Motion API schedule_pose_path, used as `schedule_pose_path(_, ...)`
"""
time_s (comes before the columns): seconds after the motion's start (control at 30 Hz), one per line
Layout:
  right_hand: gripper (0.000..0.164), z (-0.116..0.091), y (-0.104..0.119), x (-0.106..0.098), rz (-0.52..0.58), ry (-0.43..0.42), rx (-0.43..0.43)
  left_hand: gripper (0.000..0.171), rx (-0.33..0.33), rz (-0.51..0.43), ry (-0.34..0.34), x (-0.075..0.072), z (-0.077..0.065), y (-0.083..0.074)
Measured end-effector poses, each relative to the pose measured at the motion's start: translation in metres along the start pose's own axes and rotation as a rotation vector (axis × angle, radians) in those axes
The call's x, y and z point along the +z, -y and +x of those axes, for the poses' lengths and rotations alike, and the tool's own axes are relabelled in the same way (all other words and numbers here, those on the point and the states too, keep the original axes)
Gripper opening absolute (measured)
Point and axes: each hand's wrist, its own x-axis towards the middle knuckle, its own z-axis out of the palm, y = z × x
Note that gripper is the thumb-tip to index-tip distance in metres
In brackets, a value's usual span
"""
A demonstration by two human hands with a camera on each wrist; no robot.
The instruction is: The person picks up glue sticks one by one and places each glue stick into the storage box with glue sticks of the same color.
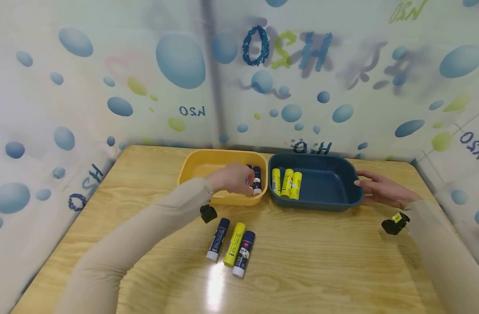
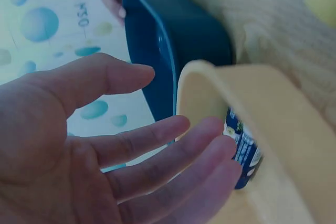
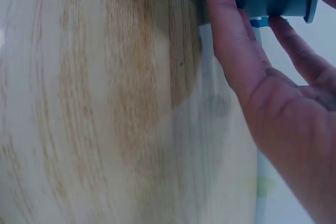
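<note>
My left hand (image 1: 234, 178) reaches into the yellow bin (image 1: 200, 153), fingers loosely spread and nothing between thumb and fingers in the left wrist view. Right by its fingertips, dark blue glue sticks (image 1: 256, 179) with white ends lie at the bin's right side, partly hidden by the hand. With my right hand (image 1: 384, 189) I hold the right end of the dark blue bin (image 1: 321, 205), one fingertip over the rim and other fingers against the outer wall. Three yellow glue sticks (image 1: 287, 183) lie side by side at that bin's left end.
On the wooden table (image 1: 321, 261), in front of the yellow bin, lie a dark blue glue stick (image 1: 218, 240), a yellow glue stick (image 1: 235, 244) and another dark blue glue stick (image 1: 244, 254). A patterned curtain (image 1: 239, 117) hangs behind the bins, which stand side by side.
</note>
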Motion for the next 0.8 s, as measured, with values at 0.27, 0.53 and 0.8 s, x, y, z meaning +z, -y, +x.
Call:
schedule_pose_path(0.27,0.059,0.002,-0.002,-0.001,0.001,0.007,-0.01,0.024,0.058,0.045,-0.01,0.02,-0.014,0.003)
schedule_pose_path(0.53,0.065,0.002,-0.004,-0.001,0.017,0.017,0.0,0.025,0.097,0.032,-0.042,0.037,-0.023,0.006)
schedule_pose_path(0.8,0.058,0.003,-0.002,-0.003,0.008,0.007,0.01,0.022,0.139,0.064,-0.022,0.053,-0.04,0.018)
